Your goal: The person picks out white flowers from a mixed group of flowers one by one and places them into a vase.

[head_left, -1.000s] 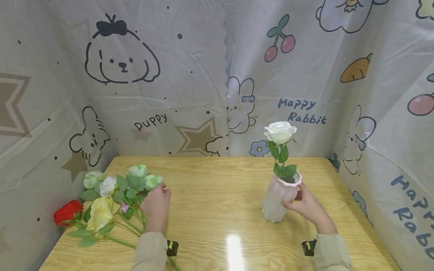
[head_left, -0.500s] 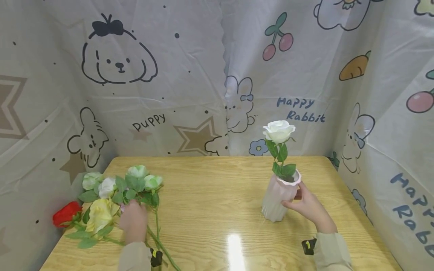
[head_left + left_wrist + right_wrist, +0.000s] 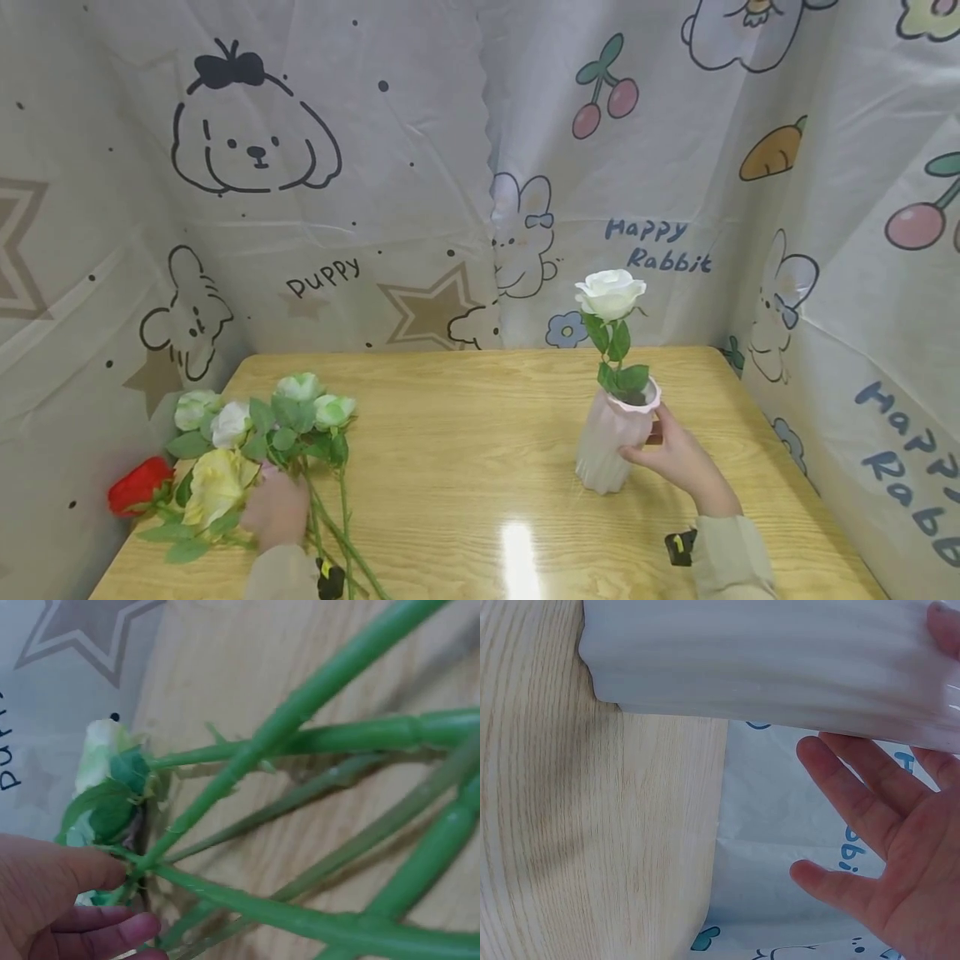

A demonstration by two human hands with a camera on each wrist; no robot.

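My right hand holds a pale pink fluted vase near its rim, thumb on one side and fingers on the other. The vase stands slightly tilted on the table, and a white rose with green leaves rises from it. On the left, my left hand is among a pile of artificial flowers, beside a small pink bloom. In the left wrist view, its thumb lies against crossing green stems with the fingers bent below; I cannot tell whether it pinches one.
The pile holds a yellow rose, a red rose at the table's left edge, a white bloom and several greenish-white ones. Long stems reach toward the near edge. A printed cloth encloses the wooden table.
My left hand has moved from the green-white blooms on the pile's right side down and left to the pink bloom and stems. The right hand stays on the vase.
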